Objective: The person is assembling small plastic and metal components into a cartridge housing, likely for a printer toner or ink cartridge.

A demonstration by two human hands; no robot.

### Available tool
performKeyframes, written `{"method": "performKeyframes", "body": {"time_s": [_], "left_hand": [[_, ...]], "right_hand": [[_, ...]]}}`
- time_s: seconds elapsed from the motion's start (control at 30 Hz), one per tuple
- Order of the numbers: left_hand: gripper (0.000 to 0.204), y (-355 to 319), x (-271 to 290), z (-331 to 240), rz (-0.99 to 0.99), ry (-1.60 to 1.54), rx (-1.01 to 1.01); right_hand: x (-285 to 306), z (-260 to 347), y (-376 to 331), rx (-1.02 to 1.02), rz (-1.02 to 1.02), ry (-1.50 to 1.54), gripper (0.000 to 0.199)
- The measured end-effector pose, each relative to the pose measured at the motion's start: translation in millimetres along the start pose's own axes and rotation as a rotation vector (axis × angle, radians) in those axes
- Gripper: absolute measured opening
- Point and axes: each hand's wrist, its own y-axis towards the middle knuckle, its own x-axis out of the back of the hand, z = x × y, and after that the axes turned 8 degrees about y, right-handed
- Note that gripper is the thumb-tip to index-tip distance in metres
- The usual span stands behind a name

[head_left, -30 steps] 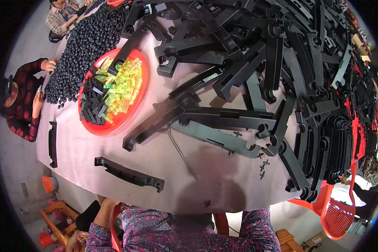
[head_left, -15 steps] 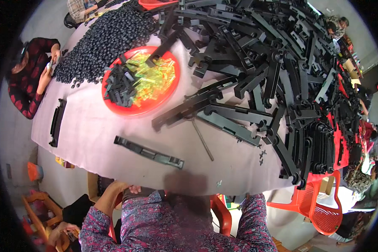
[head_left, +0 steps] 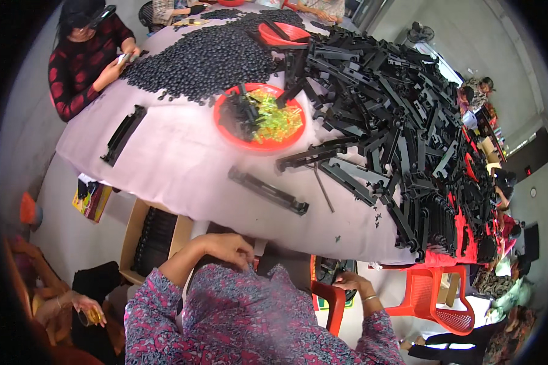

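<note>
My left hand (head_left: pixel 228 248) is at the front of my patterned shirt (head_left: pixel 249 310), below the table's near edge. Its fingers are curled closed, and what they hold, if anything, is hidden. Low on the right, beside a red plastic chair (head_left: pixel 332 310), is my right hand (head_left: pixel 353 283); its fingers are too small and partly hidden to read. On the table, nearest to me, lies a long black plastic part (head_left: pixel 269 191), untouched. A thin metal rod (head_left: pixel 324 187) is to its right.
A red bowl (head_left: pixel 230 139) contains black and yellow-green pieces. Behind it spreads a heap of small black round parts (head_left: pixel 207 61); long black parts (head_left: pixel 377 115) pile up on the right. Another black part (head_left: pixel 123 135) lies left. A person (head_left: pixel 88 64) works at the left edge.
My view has lifted and shifted, so the table sits differently in the picture. My left hand has come up to the shirt front. My right hand has come into view.
</note>
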Motion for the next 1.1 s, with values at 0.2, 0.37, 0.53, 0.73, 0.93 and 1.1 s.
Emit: {"method": "performKeyframes", "body": {"time_s": [0.2,0.37,0.53,0.73,0.93,1.1], "left_hand": [[0.031,-20.4,2.6,-23.9,-0.023,-0.191,-0.133],[0.028,-22.7,-1.4,-43.6,-0.119,-0.160,-0.169],[0.025,-29.7,-5.6,-56.9,-0.302,-0.393,-0.165],[0.020,-29.6,-6.0,-68.8,-0.854,-0.288,-0.160],[0.040,-26.6,27.8,-86.1,-1.425,0.183,-0.137],[0.060,4.4,48.4,-69.2,-1.351,0.465,-0.088]], "right_hand": [[119.6,193.4,-93.1,0.026,-0.190,0.022,0.038],[172.8,328.0,-73.8,0.321,-0.899,0.251,0.038],[197.2,347.6,20.4,0.485,-1.109,-0.074,0.045],[196.5,326.8,53.7,0.534,-0.984,-0.010,0.044],[212.7,301.6,15.9,0.443,-0.825,0.116,0.042],[236.1,304.6,20.9,0.441,-0.942,0.371,0.041]]}}
